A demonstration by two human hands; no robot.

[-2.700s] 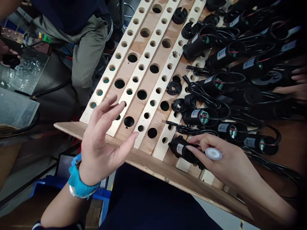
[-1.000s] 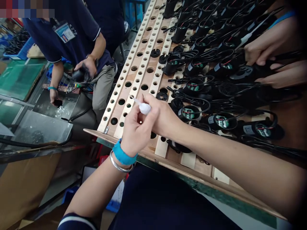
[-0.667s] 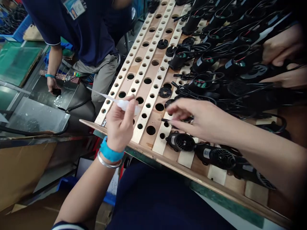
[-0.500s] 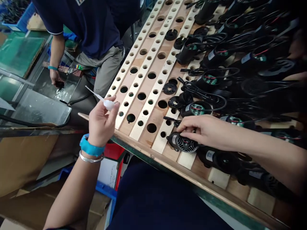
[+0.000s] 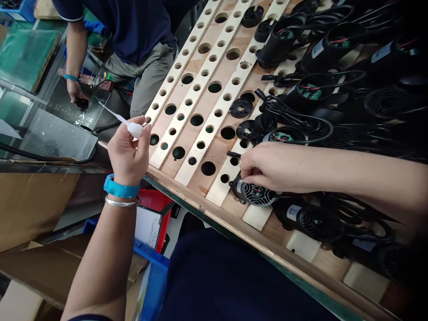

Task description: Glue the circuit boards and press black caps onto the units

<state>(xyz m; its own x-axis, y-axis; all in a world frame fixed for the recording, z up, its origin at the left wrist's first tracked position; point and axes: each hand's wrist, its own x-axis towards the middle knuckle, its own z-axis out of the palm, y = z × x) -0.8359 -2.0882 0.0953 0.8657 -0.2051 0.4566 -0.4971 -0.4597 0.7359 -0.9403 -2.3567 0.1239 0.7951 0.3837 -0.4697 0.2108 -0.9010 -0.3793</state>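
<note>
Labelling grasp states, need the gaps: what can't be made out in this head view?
Head view:
- Right hand fingertips on black round grilled pump: hidden under the hand itself.
- White squeeze dropper body: partly covered by left hand fingers.
- Pump label print: too small.
- Black pumps at right edge: lost in dark vignette.

White dropper, nozzle pointing up-left; black grilled pump lying at near edge of board.

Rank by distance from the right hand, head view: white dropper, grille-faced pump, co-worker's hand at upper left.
1. Grille-faced pump: touched by the right hand, near edge of the board.
2. White dropper: held in the left hand, leftward.
3. Co-worker's hand: farthest, upper left.
</note>
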